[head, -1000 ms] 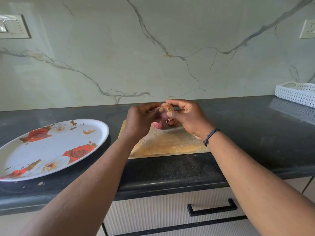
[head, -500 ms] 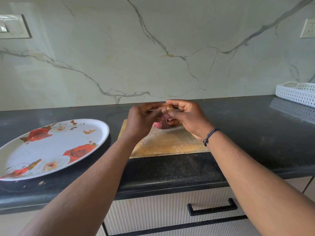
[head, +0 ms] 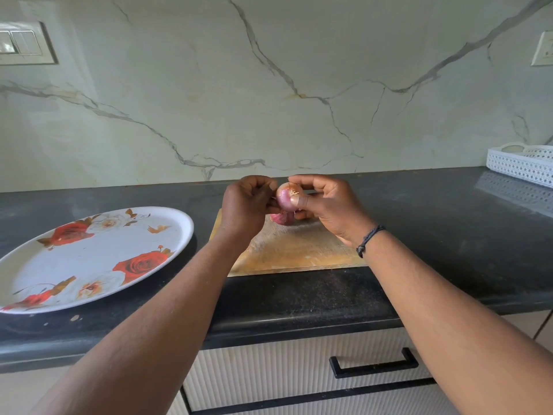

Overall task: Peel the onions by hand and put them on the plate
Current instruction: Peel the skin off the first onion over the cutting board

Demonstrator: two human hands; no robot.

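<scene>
Onion held over the board for peeling; plate not yet loaded.

Your right hand (head: pixel 326 205) has the onion (head: pixel 286 199) in a fingertip grip, raised above the cutting board (head: pixel 299 250) so scraps fall there. Your left hand (head: pixel 247 205) pinches at its skin, grip closed on the peel. Another onion piece (head: pixel 281 218) lies on the board. The plate (head: pixel 89 265) sits on the table just left, within reach.

the onion (head: pixel 286 199) sits between both hands, the left hand (head: pixel 244 206) on its left, the right hand (head: pixel 327 205) on its right. below them lies the cutting board (head: pixel 296 250) with another onion (head: pixel 281 218). the plate (head: pixel 89 259) rests left of the left hand, the basket (head: pixel 522 164) far right of the right hand.
</scene>
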